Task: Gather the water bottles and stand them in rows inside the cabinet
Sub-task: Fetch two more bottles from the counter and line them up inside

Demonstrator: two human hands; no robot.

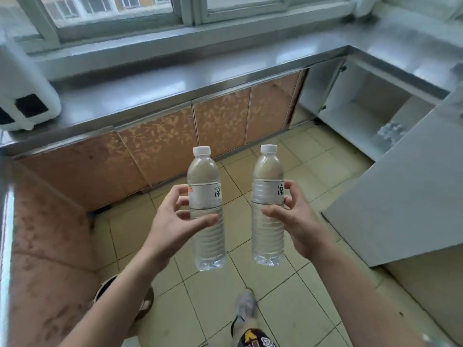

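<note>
Pale square floor tiles (pixel 280 286) with dark grout lines ran under me, and a brushed stainless-steel countertop (pixel 155 88) wrapped the far edge of the room below a wide window (pixel 112 11). Beneath the counter, the closed cabinet doors (pixel 220 116) had a coppery, leaf-patterned finish, glossy and a little mottled. At the right corner the open cabinet (pixel 363 103) showed a plain white interior with a flat shelf floor, its white door (pixel 406 196) swung out toward me; a cluster of clear bottles (pixel 389 131) already stood near the front right of that shelf, too blurred for me to count. A white plastic appliance (pixel 25 96) sat on the left end of the counter. My left hand (pixel 175 219) held one water bottle (pixel 206 209) upright, fingers curled behind its label and thumb across the ribbed front. My right hand (pixel 293 216) held the second water bottle (pixel 268 204) the same way, thumb across the ribbed front and fingertips at the label's edge. Both bottles were clear, thin plastic with horizontal ribs on the lower half, a smooth rounded shoulder, a white screw cap and a white paper band printed with dark characters. They hung side by side, not touching, in the air above the floor tiles, well short of the open cabinet. My grey shoe (pixel 245 304) showed below them.
</note>
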